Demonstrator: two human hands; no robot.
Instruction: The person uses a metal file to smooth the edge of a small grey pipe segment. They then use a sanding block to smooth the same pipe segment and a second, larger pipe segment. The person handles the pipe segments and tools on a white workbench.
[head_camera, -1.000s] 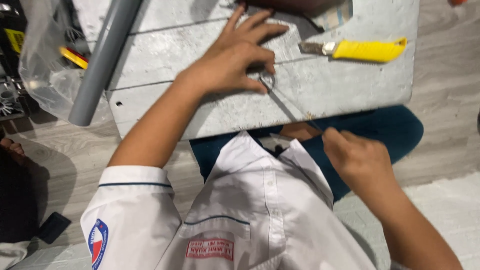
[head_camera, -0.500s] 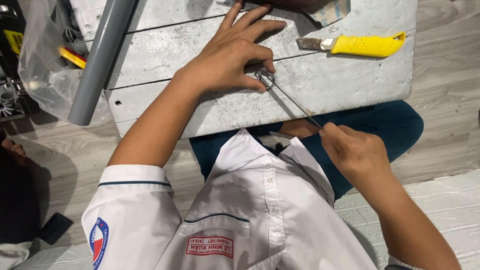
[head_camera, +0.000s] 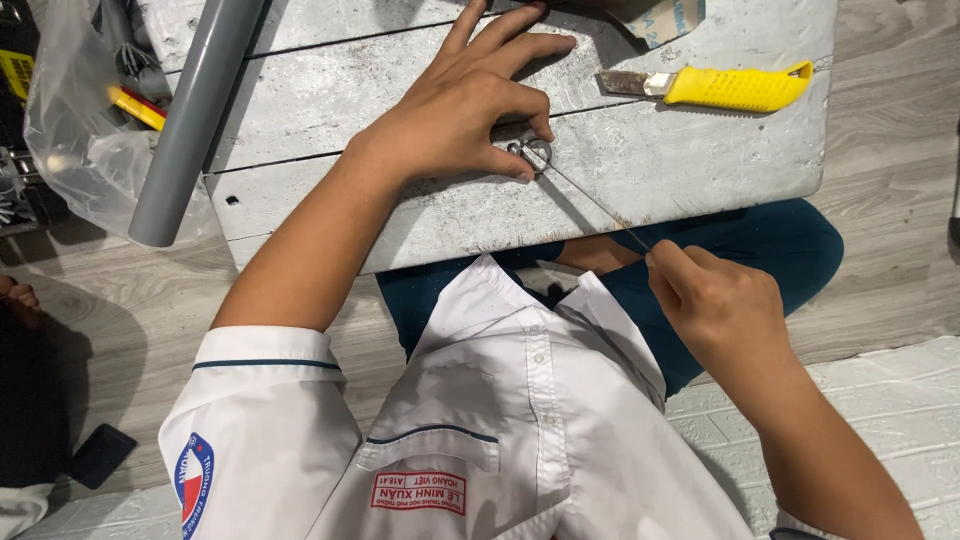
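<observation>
Grey plank bench (head_camera: 700, 160) on wood floor | your left hand (head_camera: 460, 110) pins wire loop (head_camera: 533, 155) near front edge | right hand (head_camera: 720, 305) fingers pinch taut wire (head_camera: 590, 195) | risk: loop slips, wire whips

A wooden board (head_camera: 680, 170) rests across the person's lap, with a utility knife (head_camera: 715, 87) lying on its far right part. A plastic pipe (head_camera: 195, 115) crosses the board's left end, and left of that pipe a plastic bag (head_camera: 75, 130) sits on the floor. The left hand (head_camera: 460, 105) lies on the board's middle over a wire loop (head_camera: 535, 152), whose wire (head_camera: 595, 200) runs off the near edge to the right hand (head_camera: 725, 310).
</observation>
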